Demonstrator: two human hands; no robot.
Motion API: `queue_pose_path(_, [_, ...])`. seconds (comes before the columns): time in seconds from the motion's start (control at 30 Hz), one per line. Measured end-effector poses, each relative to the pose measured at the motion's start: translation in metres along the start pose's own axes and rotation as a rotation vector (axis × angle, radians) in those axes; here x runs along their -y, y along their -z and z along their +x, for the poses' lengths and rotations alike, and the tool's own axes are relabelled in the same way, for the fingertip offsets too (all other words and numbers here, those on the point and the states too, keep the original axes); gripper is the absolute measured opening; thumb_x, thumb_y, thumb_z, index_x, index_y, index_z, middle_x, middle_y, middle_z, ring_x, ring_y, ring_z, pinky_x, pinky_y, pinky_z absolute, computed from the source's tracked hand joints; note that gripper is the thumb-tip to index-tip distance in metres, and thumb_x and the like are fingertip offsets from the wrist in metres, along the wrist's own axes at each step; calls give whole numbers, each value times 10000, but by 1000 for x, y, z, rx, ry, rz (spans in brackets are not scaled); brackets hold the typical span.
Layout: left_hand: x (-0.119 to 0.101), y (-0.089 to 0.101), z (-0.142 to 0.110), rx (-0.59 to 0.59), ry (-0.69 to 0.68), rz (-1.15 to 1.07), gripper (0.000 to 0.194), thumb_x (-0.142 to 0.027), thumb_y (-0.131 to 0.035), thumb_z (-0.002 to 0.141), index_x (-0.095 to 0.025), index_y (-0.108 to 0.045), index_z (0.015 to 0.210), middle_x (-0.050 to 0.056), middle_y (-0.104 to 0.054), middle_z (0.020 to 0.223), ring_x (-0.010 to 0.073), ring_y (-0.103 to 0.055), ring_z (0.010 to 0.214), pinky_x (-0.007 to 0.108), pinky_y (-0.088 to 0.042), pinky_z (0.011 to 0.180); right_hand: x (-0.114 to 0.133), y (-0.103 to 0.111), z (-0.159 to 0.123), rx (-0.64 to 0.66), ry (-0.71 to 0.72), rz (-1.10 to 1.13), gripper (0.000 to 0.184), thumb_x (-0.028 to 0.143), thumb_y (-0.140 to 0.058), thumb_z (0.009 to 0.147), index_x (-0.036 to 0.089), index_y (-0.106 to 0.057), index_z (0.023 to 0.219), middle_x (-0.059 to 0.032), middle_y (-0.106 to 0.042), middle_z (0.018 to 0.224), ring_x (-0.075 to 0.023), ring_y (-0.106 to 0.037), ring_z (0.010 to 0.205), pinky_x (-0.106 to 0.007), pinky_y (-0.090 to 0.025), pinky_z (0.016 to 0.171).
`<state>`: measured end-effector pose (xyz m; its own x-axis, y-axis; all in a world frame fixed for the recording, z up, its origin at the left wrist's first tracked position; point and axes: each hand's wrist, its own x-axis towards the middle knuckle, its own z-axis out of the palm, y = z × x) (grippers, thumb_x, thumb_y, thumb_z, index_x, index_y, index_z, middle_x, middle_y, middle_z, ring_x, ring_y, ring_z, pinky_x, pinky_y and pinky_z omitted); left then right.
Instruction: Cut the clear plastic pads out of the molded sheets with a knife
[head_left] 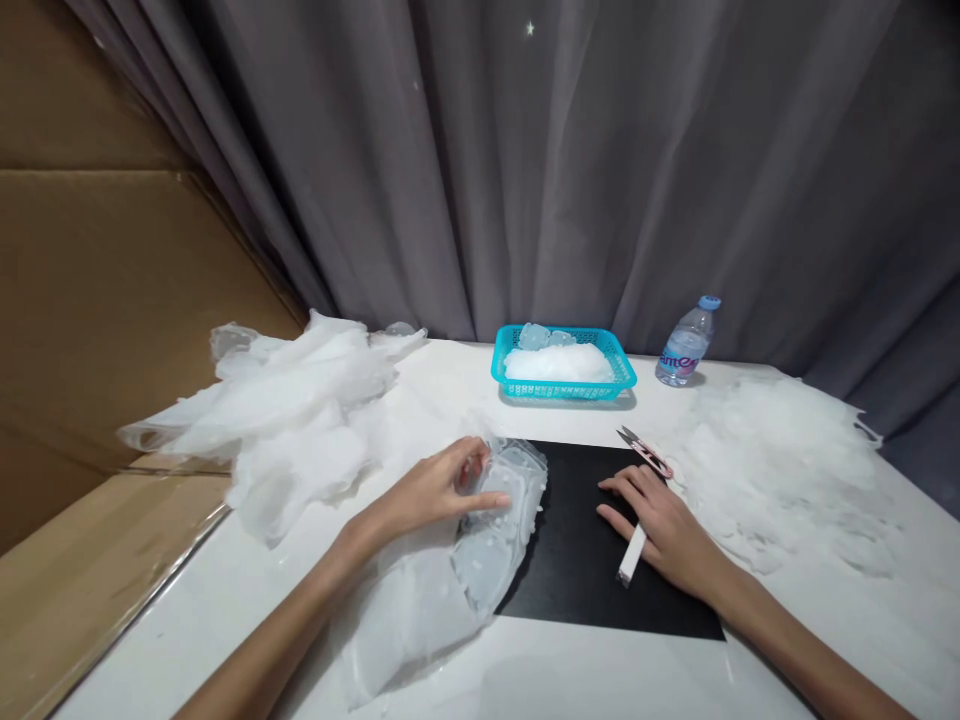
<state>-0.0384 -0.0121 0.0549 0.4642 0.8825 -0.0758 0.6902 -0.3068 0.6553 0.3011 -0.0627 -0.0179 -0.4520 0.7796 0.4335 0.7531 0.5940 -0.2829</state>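
My left hand [446, 482] is closed on the edge of a crinkled translucent plastic sheet [499, 520], thumb on top and the other fingers partly hidden behind it. The sheet has rounded, pale bluish shapes in it, and its cloudy lower part spreads over the table. My right hand [661, 525] rests low over a black mat [577, 560], index finger and thumb apart. A narrow white stick [633, 555] with a dark end sticks out from under its palm, the rest covered by the hand. Just beyond the knuckles lie thread snips [646, 455] with pinkish handles and dark blades.
A turquoise basket [562, 390] with white material and clear pieces stands at the back. To its right is a water bottle [686, 345]. Filmy white heaps lie left [300, 410] and right [787, 470] on the white table. Cardboard [97, 330] borders the left; a grey curtain [525, 180] hangs behind.
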Motion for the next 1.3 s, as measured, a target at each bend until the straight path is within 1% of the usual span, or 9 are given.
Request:
queue_pose_path(0.27, [-25, -23, -7, 216, -88, -202, 343, -514, -628, 944, -231, -481, 1071, -46, -540, 768, 165, -519, 703, 288, -408, 679, 17, 8, 7, 155, 17, 122, 695, 445, -643, 981, 313, -348, 1596, -131, -537, 1431, -292, -572, 1227, -494, -535, 1039])
queue_pose_path(0.33, [-28, -24, -5, 265, -104, -271, 317, -496, -596, 967, -227, -489, 1097, -42, -544, 763, 165, -512, 708, 292, -416, 689, 27, 10, 17, 210, 14, 239, 637, 467, -693, 946, 321, -461, 1521, -107, -557, 1421, -274, -563, 1198, -478, -527, 1041])
queue_pose_path(0.43, [-28, -23, -2, 276, -82, -332, 410, -534, -652, 925, -223, -492, 1140, -17, -577, 851, 182, -548, 782, 312, -450, 749, 37, 16, 37, 229, 39, 445, 260, 433, -690, 958, 260, -674, 1150, -63, -675, 1180, -233, -571, 1073, -402, -537, 965])
queue_pose_path(0.6, [-34, -7, 0, 302, 12, -253, 521, -636, -609, 918, -205, -581, 1210, 40, -594, 1004, 229, -576, 930, 346, -469, 842, 43, 49, 75, 41, 134, 376, 140, 328, -563, 1047, 218, -636, 1002, -62, -689, 1005, -225, -575, 986, -386, -484, 886])
queue_pose_path(0.7, [-48, 12, 1, 337, -48, -333, 435, -597, -535, 983, -209, -638, 1149, 57, -640, 1097, 256, -594, 1064, 350, -458, 940, 51, 78, 96, -128, 186, 318, 151, 321, -529, 1065, 212, -606, 996, -53, -683, 943, -206, -600, 886, -368, -473, 831])
queue_pose_path(0.83, [-78, 47, 7, 407, -149, -507, 340, -511, -596, 983, -228, -637, 1169, 34, -669, 1054, 229, -637, 1001, 305, -501, 852, 67, 116, 113, -275, 144, 428, 124, 324, -552, 1058, 220, -584, 1000, -10, -652, 905, -145, -604, 779, -288, -484, 739])
queue_pose_path(0.93, [-104, 71, 10, 357, -175, -421, 279, -467, -621, 971, -227, -623, 1112, 29, -663, 1043, 236, -647, 992, 308, -519, 817, 74, 136, 114, -330, 72, 453, 133, 332, -527, 1069, 220, -584, 1025, 16, -617, 855, -107, -542, 674, -248, -458, 656])
queue_pose_path(1.03, [-122, 79, 13, 165, -190, -180, 240, -450, -654, 947, -217, -599, 964, 3, -633, 946, 218, -633, 908, 300, -509, 782, 70, 144, 112, -342, 14, 455, 140, 343, -509, 1076, 223, -578, 1056, 20, -612, 848, -104, -529, 660, -240, -444, 633])
queue_pose_path(1.3, [-114, 66, 37, -141, -294, -58, 238, -435, -634, 932, -206, -571, 945, 4, -600, 913, 196, -585, 835, 294, -482, 738, 39, 132, 118, -310, 92, 326, 40, 224, -505, 1065, 230, -544, 1063, -39, -622, 1035, -167, -609, 865, -296, -477, 789])
